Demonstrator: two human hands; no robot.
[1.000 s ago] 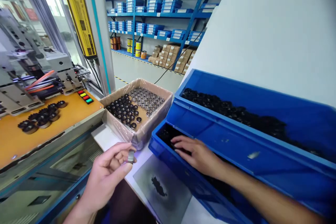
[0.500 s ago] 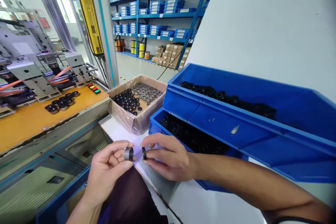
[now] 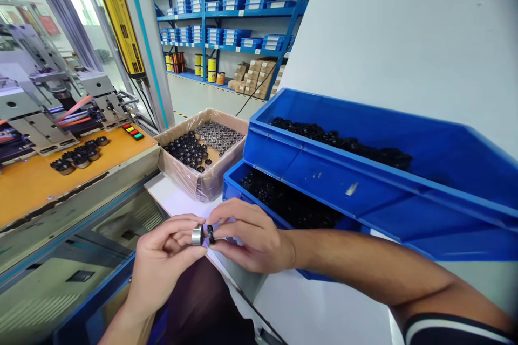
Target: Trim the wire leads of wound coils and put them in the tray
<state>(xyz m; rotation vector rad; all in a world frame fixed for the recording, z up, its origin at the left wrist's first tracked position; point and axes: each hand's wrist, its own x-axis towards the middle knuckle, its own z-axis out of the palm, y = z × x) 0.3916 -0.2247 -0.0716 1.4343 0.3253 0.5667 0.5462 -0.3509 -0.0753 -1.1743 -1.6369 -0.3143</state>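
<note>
Between the thumb and fingers of my left hand (image 3: 164, 256) is a short silver metal ring (image 3: 197, 236), turned on its side. My right hand (image 3: 249, 234) pinches a thin black toothed plastic ring (image 3: 211, 234) at its fingertips. The black ring faces the metal ring's right end, with only a slight gap, if any, between them; whether they touch I cannot tell. Both hands are above the white tabletop edge, in front of the lower blue bin (image 3: 232, 186), which holds a heap of black parts.
An upper blue bin (image 3: 291, 153) with more black parts rests over the lower one. Behind my hands stands a plastic-lined box (image 3: 182, 172) of black and silver rings. At left, several assembled parts (image 3: 81, 156) sit on the machine's orange bench (image 3: 24, 191), near coloured buttons (image 3: 133, 131).
My right hand has moved left, bringing the black ring close to the metal ring. My left hand keeps its grip. The whole view has shifted slightly.
</note>
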